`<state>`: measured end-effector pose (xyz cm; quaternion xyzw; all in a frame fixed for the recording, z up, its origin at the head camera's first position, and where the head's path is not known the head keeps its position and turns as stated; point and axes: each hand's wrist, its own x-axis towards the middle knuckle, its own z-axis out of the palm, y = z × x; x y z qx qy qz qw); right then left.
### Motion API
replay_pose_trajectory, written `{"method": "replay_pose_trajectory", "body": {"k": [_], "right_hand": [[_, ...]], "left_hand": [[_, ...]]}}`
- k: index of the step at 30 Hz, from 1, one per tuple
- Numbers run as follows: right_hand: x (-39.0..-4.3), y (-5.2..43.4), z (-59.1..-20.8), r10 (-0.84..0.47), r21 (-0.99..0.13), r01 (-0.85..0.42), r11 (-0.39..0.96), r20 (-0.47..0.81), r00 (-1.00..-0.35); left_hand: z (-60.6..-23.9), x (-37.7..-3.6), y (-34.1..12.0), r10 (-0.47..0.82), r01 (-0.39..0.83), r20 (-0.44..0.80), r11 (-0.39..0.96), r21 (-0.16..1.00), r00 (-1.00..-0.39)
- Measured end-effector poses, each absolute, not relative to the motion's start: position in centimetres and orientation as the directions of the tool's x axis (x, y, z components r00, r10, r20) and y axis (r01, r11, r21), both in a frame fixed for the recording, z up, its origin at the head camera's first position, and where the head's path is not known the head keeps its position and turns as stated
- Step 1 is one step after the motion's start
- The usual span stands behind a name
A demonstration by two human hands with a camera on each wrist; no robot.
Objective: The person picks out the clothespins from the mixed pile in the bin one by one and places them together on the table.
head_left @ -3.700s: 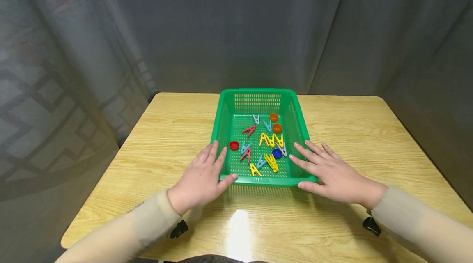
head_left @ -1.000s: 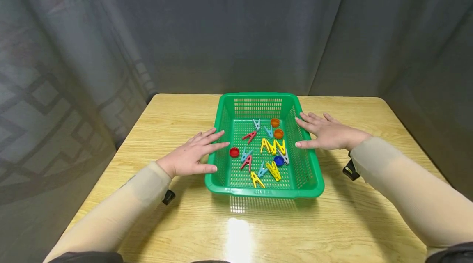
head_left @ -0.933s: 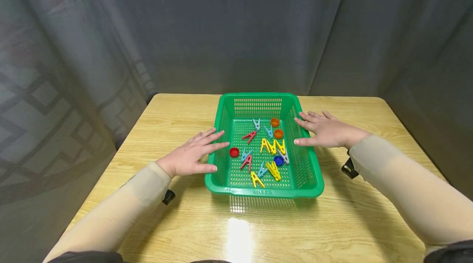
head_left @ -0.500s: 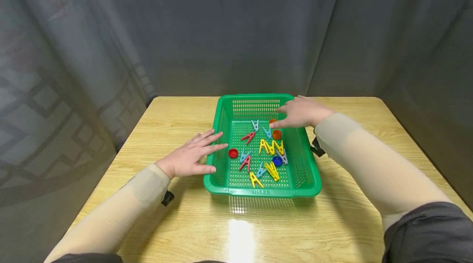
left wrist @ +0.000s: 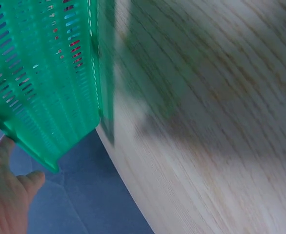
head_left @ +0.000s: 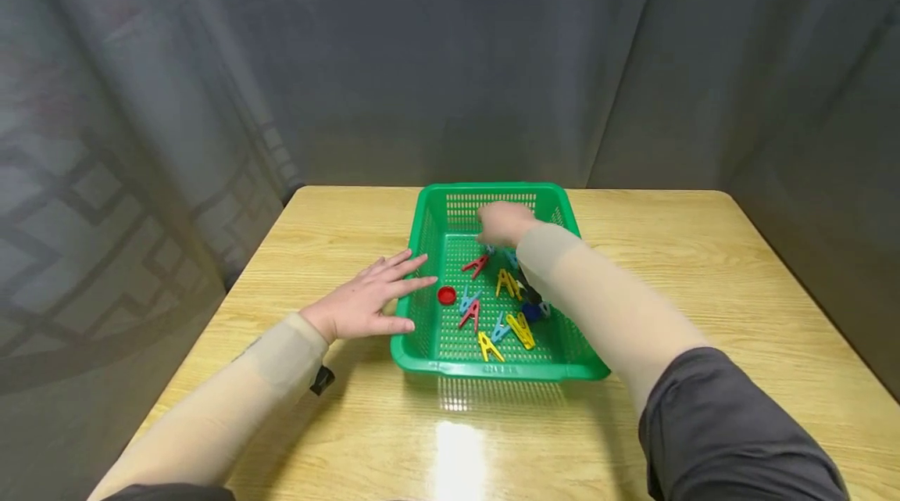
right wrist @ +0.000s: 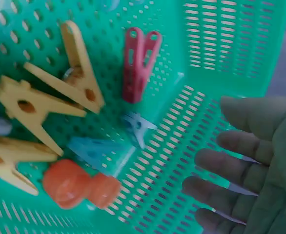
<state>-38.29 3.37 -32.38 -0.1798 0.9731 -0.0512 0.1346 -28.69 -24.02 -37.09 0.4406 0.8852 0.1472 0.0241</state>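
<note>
A green basket (head_left: 499, 370) holds loose clothespins and round caps. Over its far part reaches my right hand (head_left: 505, 224); in the right wrist view its fingers are extended, with nothing between them. Close to that hand are a light blue clothespin (right wrist: 140, 127), a blue one (right wrist: 95, 151), a red one (right wrist: 135, 68) and two orange caps (right wrist: 67, 183). My left hand (head_left: 371, 299) lies with spread fingers at the basket's left rim. Toward the near side are a red cap (head_left: 446, 295), a red clothespin (head_left: 472, 316) and a yellow clothespin (head_left: 488, 346). My right forearm hides the orange caps in the head view.
The basket stands on a wooden table (head_left: 337, 235). A grey curtain (head_left: 436, 63) hangs behind and at both sides. Beyond the table's edge, the left wrist view shows a bluish-grey surface (left wrist: 79, 190). A blue cap (head_left: 530, 313) sits beside my right forearm.
My right hand has moved from the right rim leftward over the far part of the basket. My left hand, earlier nearer the front corner, now stays still at the left rim.
</note>
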Motion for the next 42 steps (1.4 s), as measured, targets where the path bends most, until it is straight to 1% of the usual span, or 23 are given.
{"method": "replay_pose_trajectory", "body": {"k": [2,9,12,17,21,24,28,33,39,42], "right_hand": [[-38.3,3.4,-33.0,-0.340,-0.140,-0.314,0.939,-0.241,-0.909],[-38.7,4.8,-35.0,-0.200,-0.156,-0.163,0.974,-0.263,-0.944],[-38.9,5.2,-35.8,-0.182,-0.154,-0.145,0.977,-0.267,-0.946],[-39.0,5.5,-36.7,-0.202,-0.117,-0.176,0.977,-0.267,-0.942],[-38.9,5.5,-37.1,-0.261,-0.089,-0.247,0.965,-0.257,-0.930],[-38.8,5.4,-37.2,-0.327,-0.112,-0.308,0.945,-0.253,-0.910],[-38.6,5.1,-37.1,-0.373,-0.157,-0.342,0.926,-0.250,-0.894],[-38.5,4.9,-36.9,-0.371,-0.184,-0.333,0.925,-0.249,-0.895],[-38.6,4.7,-36.9,-0.379,-0.255,-0.305,0.917,-0.330,-0.865],[-38.7,4.6,-37.0,-0.387,-0.282,-0.307,0.909,-0.295,-0.874]], "left_hand": [[-37.1,-28.7,-23.9,0.785,0.769,0.079,0.573,0.282,-0.614],[-37.0,-28.6,-23.8,0.780,0.762,0.064,0.586,0.276,-0.623],[-36.9,-28.5,-23.7,0.781,0.766,0.072,0.583,0.271,-0.620],[-36.8,-28.3,-23.7,0.780,0.767,0.082,0.583,0.268,-0.621],[-37.0,-28.2,-23.7,0.778,0.766,0.090,0.579,0.280,-0.621],[-37.1,-28.2,-23.8,0.783,0.773,0.105,0.567,0.284,-0.613],[-37.1,-28.2,-23.9,0.786,0.776,0.108,0.562,0.286,-0.609],[-37.0,-28.2,-24.0,0.784,0.771,0.102,0.563,0.298,-0.612],[-37.0,-28.1,-24.1,0.783,0.768,0.097,0.565,0.301,-0.614],[-37.0,-28.1,-24.1,0.783,0.769,0.100,0.564,0.301,-0.614]]}}
